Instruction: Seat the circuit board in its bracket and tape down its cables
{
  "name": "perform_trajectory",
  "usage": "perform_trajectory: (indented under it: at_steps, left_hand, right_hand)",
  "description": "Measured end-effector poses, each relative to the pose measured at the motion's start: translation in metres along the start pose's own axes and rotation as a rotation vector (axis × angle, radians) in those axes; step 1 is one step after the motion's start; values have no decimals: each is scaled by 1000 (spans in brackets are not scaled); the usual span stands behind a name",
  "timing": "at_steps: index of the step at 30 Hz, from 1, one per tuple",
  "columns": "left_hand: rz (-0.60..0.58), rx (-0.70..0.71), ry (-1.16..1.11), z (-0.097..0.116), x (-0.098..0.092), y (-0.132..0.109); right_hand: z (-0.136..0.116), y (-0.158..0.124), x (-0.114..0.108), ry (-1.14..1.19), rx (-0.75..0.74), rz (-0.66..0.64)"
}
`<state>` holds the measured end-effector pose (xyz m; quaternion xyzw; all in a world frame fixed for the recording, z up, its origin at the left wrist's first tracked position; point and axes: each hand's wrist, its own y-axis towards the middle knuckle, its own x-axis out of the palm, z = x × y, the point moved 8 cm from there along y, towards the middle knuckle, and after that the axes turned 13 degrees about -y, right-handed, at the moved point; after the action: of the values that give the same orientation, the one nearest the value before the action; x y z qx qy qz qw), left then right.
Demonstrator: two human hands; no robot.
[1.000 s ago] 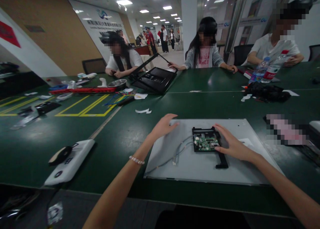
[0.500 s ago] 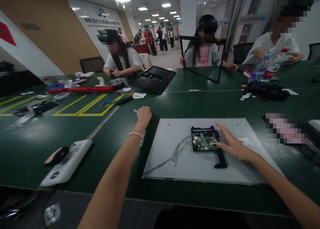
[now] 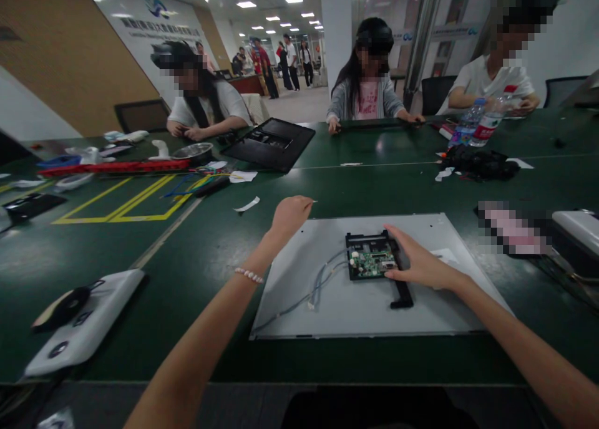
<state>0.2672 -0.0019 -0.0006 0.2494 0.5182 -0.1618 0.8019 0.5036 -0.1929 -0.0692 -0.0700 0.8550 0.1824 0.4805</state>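
A grey metal panel [image 3: 421,310] lies flat on the green table in front of me. On it sits a small green circuit board [image 3: 371,262] in a black bracket [image 3: 402,295], with thin cables [image 3: 321,282] running off to the left. My right hand [image 3: 418,265] rests on the board's right edge, fingers stretched out and flat. My left hand [image 3: 290,216] hovers at the panel's far left corner, closed in a pinch. A tiny pale tip sticks out of its fingers; I cannot make out what it is.
A white device with a black round part [image 3: 79,323] lies front left, and a white paper scrap [image 3: 247,204] beyond my left hand. Farther off are a black monitor shell [image 3: 271,143], yellow tape lines [image 3: 131,207], bottles [image 3: 472,126] and a black heap [image 3: 475,164]. Three people sit opposite.
My left hand left the panel's corner, reached left toward the paper scrap, closed, and came back pinched. My right hand stayed on the board. The person opposite raised a black frame, then lowered it.
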Motion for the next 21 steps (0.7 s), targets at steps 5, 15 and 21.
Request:
perform_trajectory:
  at_steps: [5,15,21]
  left_hand:
    - [-106,485,-179,101,37,-9]
    - [-256,620,-230,144,79,-14]
    - [-301,675,-304,147,88,-20]
  right_hand:
    - [0,4,-1,-8,-15,12]
    - [-3,-4,-6,-28,-5,49]
    - [-2,-3,-5,-42,-1,37]
